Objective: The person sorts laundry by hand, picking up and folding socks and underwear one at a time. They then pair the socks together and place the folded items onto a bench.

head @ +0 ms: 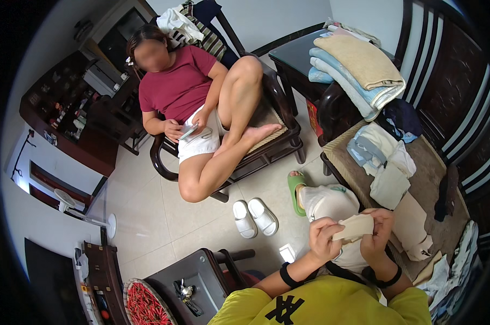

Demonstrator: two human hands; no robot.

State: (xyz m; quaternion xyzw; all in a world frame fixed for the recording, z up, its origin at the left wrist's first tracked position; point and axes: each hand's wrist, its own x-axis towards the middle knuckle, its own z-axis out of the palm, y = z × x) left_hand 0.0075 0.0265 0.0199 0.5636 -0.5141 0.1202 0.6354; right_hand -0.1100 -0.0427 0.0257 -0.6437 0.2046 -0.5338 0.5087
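Both of my hands hold a small cream cloth stretched between them above my lap. My left hand pinches one end between thumb and fingers. At the other end my right hand grips the fabric the same way. Beside me on the brown seat pad lie a beige folded cloth, a pale grey folded cloth and a loose pile of white and grey-blue clothes. Dark garments sit behind that pile.
Folded towels are stacked over the bench's armrest. Crumpled clothes lie at my right. Opposite, a person sits cross-legged in a wooden chair, holding a phone. White slippers rest on the floor. A low table holds keys beside a basket of red chillies.
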